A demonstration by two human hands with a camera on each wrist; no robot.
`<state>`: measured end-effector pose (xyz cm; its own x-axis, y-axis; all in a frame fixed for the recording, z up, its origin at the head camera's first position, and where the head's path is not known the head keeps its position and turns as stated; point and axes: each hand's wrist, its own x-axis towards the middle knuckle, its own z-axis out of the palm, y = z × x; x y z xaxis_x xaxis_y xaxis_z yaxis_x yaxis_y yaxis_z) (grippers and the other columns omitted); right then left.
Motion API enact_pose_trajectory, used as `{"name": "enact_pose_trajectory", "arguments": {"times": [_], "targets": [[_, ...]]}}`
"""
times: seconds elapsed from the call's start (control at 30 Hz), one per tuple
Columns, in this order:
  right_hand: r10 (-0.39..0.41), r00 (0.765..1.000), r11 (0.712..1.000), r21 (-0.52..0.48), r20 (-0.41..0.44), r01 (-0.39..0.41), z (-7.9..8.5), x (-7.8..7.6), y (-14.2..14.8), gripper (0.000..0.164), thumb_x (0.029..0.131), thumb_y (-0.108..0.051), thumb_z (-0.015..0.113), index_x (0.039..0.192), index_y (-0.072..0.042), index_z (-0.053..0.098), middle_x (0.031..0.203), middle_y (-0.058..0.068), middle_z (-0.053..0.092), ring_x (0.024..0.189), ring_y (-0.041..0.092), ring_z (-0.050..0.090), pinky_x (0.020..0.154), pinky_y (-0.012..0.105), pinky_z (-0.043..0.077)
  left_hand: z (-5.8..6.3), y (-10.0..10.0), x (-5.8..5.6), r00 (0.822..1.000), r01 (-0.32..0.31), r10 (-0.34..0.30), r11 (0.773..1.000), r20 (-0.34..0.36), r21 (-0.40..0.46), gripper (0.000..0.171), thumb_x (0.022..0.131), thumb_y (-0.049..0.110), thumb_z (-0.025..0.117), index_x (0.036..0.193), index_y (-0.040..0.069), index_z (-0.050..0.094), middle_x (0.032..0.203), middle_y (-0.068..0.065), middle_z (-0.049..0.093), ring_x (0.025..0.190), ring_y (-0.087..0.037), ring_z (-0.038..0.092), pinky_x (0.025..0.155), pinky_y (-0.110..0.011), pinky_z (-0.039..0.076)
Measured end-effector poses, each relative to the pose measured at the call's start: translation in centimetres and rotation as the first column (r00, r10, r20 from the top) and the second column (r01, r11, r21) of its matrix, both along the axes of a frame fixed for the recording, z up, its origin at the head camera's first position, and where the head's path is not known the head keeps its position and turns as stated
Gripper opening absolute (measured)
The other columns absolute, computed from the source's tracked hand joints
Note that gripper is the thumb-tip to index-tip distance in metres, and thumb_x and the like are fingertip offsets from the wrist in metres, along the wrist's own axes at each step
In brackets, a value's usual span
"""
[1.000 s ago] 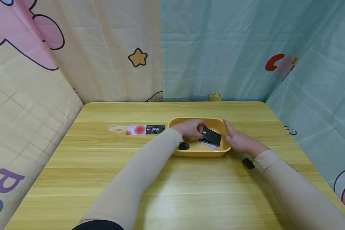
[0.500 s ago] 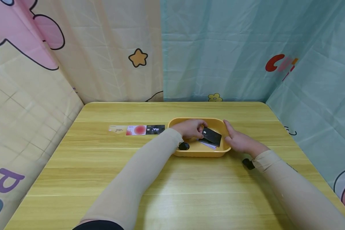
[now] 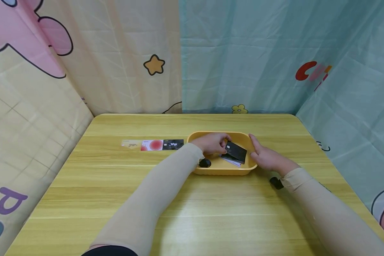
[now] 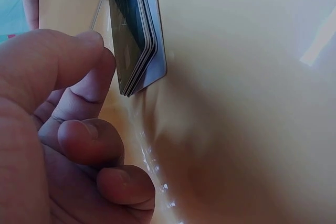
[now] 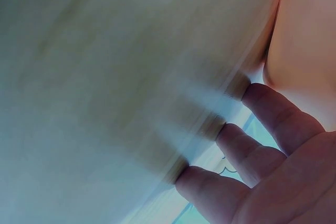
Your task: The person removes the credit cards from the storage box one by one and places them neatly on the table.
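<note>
In the head view, my left hand (image 3: pixel 212 143) reaches into a yellow plastic tray (image 3: pixel 222 171). Thumb and forefinger pinch a thin black card (image 3: pixel 236 152) marked VIP, lifted at its near-left edge. From the left wrist view, the pinched card shows edge-on above a stack of several cards (image 4: pixel 137 40), dark ones over a pale one; the other fingers (image 4: pixel 126 184) curl loosely and hold nothing. My right hand (image 3: pixel 268 157) rests at the tray's right end, thumb and forefinger on the rim. Its other fingers (image 5: pixel 210 184) are extended, tips on the tabletop in the right wrist view.
Left of the tray, a beige card (image 3: pixel 131 144), a pink-and-white card with a red circle (image 3: pixel 152 145) and a black Vip card (image 3: pixel 173 144) lie in a row on the wooden table (image 3: pixel 192 213). Printed curtains (image 3: pixel 243 53) hang behind and at both sides.
</note>
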<state>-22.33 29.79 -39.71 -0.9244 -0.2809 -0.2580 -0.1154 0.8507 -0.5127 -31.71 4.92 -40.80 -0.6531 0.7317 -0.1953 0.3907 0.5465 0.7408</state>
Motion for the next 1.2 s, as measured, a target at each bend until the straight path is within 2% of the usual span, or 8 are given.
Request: {"name": "enact_pose_trajectory", "arguments": {"times": [0.53, 0.87, 1.2], "targets": [[-0.001, 1.0, 0.999, 0.036, -0.012, 0.002, 0.07, -0.17, 0.02, 0.079, 0.106, -0.023, 0.037, 0.167, -0.007, -0.01, 0.154, 0.039, 0.043, 0.122, 0.042, 0.059, 0.108, 0.061, 0.044, -0.04, -0.11, -0.11, 1.0, -0.005, 0.005, 1.0, -0.019, -0.014, 0.051, 0.097, 0.015, 0.075, 0.144, 0.014, 0.055, 0.082, 0.003, 0.058, 0.063, -0.012, 0.049, 0.061, -0.027, 0.041], [0.015, 0.999, 1.0, 0.022, -0.037, -0.014, 0.44, 0.02, 0.06, 0.078, 0.106, -0.021, 0.038, 0.167, -0.005, -0.006, 0.158, 0.039, 0.037, 0.133, 0.049, 0.055, 0.114, 0.064, 0.04, 0.32, -0.18, -0.04, 0.999, 0.008, -0.008, 1.0, -0.038, -0.019, 0.05, 0.098, 0.014, 0.073, 0.144, 0.013, 0.055, 0.081, 0.003, 0.056, 0.064, -0.012, 0.048, 0.062, -0.026, 0.04], [0.033, 0.999, 0.999, 0.018, -0.043, -0.032, 0.45, 0.1, 0.3, 0.076, 0.107, -0.02, 0.037, 0.167, -0.001, -0.006, 0.159, 0.042, 0.033, 0.135, 0.051, 0.053, 0.113, 0.064, 0.04, 0.88, 0.08, 0.14, 0.999, 0.017, -0.018, 1.0, -0.041, -0.019, 0.053, 0.1, 0.015, 0.07, 0.149, 0.012, 0.052, 0.073, 0.004, 0.052, 0.057, -0.012, 0.044, 0.059, -0.027, 0.04]]}}
